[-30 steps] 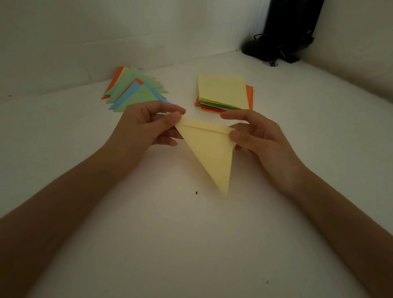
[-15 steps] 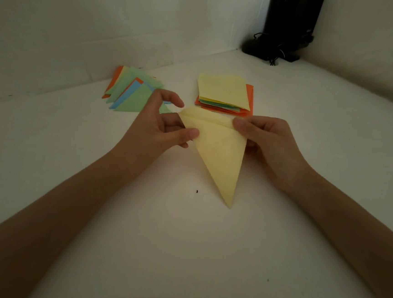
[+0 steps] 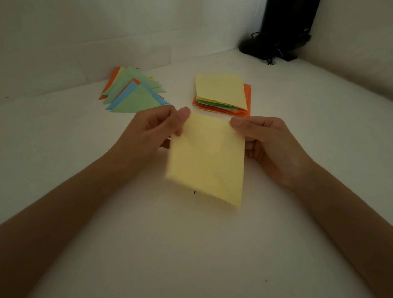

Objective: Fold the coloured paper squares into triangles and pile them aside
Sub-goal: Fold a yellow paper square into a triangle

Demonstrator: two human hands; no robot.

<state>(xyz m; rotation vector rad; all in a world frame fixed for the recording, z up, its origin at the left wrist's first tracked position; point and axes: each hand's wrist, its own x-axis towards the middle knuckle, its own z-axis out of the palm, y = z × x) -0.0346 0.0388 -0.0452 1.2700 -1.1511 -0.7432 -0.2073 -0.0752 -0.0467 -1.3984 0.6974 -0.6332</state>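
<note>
A yellow paper [image 3: 207, 160] hangs spread open as a blurred four-sided sheet above the white table. My left hand [image 3: 154, 131] pinches its upper left corner between thumb and fingers. My right hand [image 3: 265, 143] pinches its upper right corner. Behind the hands lies a stack of coloured paper squares [image 3: 221, 95] with a yellow sheet on top. To the left of that stack sits a fanned pile of folded triangles [image 3: 134, 92] in green, blue and orange.
The white table sheet [image 3: 181, 254] ends at a front edge near the bottom of the view. White walls enclose the back and right. A black device with cables [image 3: 278, 39] stands in the far corner.
The yellow paper was a folded triangle held by both hands; now it has opened out into a flat sheet, and both hands have shifted to its top corners.
</note>
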